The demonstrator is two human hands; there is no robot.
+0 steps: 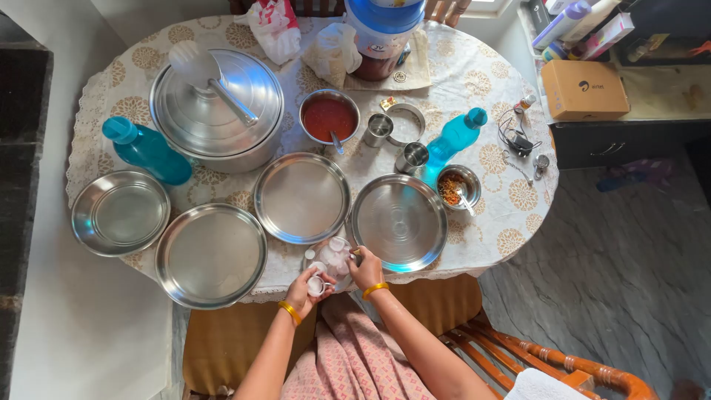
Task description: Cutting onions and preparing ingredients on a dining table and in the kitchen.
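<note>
Steel covers most of what lies before me: the round table (511, 215) under its patterned cloth carries a big lidded pot (218, 111), then four empty plates, the nearest of them the plate on my left (211, 255) and the plate on my right (400, 222). Smaller again are two blue bottles, a bowl of red sauce (329, 118), a little bowl of something chopped (458, 187) and two steel cups.

Smallest is what I am handling: a clear glass jug (333, 255) at the table's near edge, between those two plates, with white pieces that look like ice inside. My left hand (307, 285) is curled around a small white piece at the jug's base; my right hand (366, 268) is closed with its fingertips pinched at the rim. I judge the sound way is to keep one hand steadying the glass, since it sits close to the edge, and lift pieces out singly.

My fingers hide the jug's lower wall, so I cannot tell how full it is, nor exactly what the white pieces are.
</note>
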